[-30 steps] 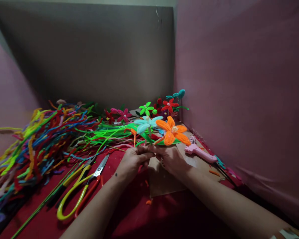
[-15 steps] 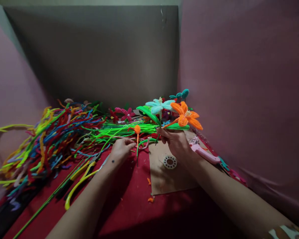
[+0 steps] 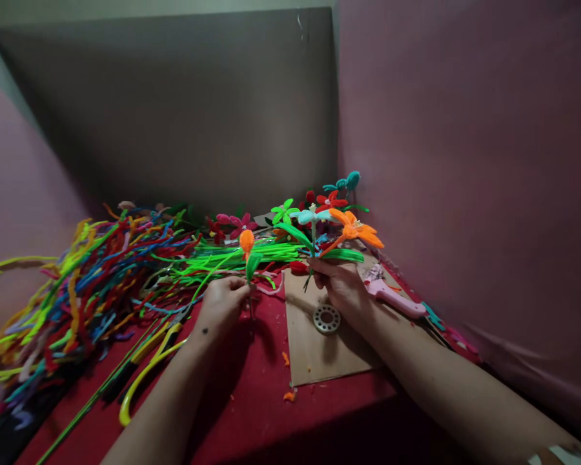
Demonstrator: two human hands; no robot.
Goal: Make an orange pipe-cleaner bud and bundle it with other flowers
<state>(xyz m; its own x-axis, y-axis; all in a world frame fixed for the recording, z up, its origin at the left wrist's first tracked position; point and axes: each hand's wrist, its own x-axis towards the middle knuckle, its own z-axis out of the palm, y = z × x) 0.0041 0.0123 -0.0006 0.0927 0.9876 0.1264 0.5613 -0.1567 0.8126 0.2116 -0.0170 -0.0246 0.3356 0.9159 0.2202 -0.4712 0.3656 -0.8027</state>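
Observation:
My left hand (image 3: 223, 302) is closed in a pinch on the stem of an orange pipe-cleaner flower bud (image 3: 246, 242), held upright with a green leaf (image 3: 254, 265) at its side. My right hand (image 3: 337, 279) grips the joined stems of a small bunch of pipe-cleaner flowers. In that bunch are a pale turquoise flower (image 3: 314, 215), an orange flower (image 3: 356, 228) and long green leaves (image 3: 343, 256). The stem ends poke out below my right fingers. Beneath that hand a round disc with holes (image 3: 326, 320) lies on a brown board (image 3: 319, 361).
A large heap of coloured pipe cleaners (image 3: 77, 290) covers the left side, with green ones (image 3: 252, 253) behind my hands. Yellow-handled pliers (image 3: 150, 361) lie by my left forearm. A pink-handled tool (image 3: 397, 300) is at the right. Finished flowers (image 3: 237, 223) stand at the back.
The orange bud has shifted left with my left hand and turned, so its green leaf now shows in front. My right hand still holds the bunch; the whole view has shifted slightly.

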